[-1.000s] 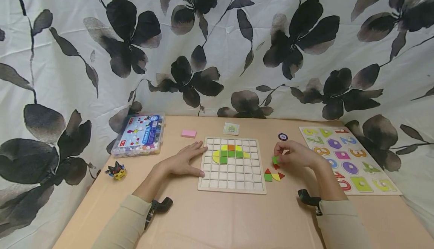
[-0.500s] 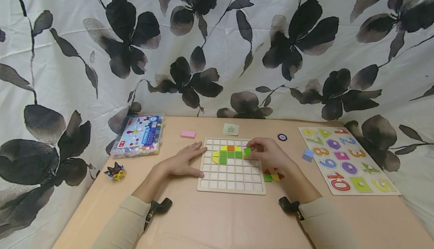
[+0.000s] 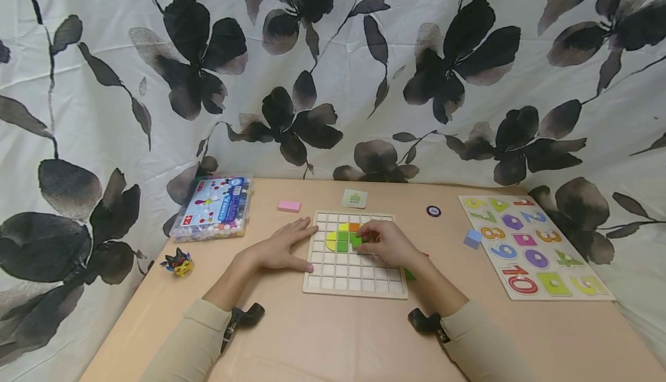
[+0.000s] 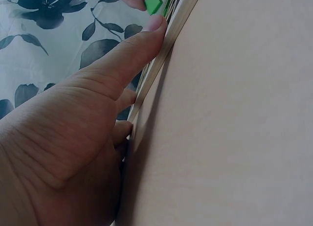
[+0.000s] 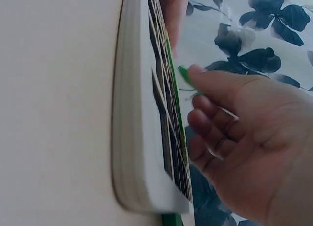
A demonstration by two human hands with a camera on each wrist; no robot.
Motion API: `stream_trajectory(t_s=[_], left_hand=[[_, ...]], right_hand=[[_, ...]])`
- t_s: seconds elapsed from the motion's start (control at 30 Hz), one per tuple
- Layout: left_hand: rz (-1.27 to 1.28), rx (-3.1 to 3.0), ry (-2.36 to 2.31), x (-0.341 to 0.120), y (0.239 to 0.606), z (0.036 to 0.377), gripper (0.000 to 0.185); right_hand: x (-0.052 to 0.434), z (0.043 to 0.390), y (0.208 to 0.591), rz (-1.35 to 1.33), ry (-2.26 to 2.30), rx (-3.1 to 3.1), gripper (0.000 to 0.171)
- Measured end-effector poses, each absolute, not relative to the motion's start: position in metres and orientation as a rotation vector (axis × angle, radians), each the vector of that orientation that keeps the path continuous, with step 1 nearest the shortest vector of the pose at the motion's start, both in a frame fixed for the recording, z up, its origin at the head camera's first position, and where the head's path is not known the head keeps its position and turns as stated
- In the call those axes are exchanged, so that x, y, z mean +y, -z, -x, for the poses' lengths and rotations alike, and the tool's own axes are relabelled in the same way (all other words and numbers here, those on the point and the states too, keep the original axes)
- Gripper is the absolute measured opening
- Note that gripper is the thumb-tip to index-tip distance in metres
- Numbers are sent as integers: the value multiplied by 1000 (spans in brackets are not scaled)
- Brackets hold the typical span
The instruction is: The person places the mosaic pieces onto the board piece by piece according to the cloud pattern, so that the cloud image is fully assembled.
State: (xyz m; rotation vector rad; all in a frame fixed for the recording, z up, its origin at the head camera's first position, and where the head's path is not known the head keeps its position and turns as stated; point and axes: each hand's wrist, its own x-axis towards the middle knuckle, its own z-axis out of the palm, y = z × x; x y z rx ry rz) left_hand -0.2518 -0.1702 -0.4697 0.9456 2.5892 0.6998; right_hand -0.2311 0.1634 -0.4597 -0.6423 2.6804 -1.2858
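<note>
Right hand [image 3: 387, 244] pinching green tile [image 3: 356, 241] over grid board [image 3: 354, 278] (mid rows), left hand [image 3: 281, 247] flat, fingers straight, touching board's left edge

Bead box [image 3: 214, 208], pink eraser [image 3: 289, 206], number puzzle [image 3: 531, 243], blue block [image 3: 472, 238]

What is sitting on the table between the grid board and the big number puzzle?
In the head view, between the grid board and the number puzzle lies a small light-blue block on otherwise bare table; a round dark token sits farther back.
</note>
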Motion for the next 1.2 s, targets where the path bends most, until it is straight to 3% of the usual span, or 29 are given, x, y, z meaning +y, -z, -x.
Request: stream_trajectory(t_s=[0.73, 1.2], left_hand=[[-946, 2590, -711, -171, 473, 254, 105], [-947, 2584, -705, -170, 471, 254, 104]], right_hand=[[158, 227, 460, 657, 1092, 2772, 28], [212, 216, 419, 578, 1154, 2745, 35]])
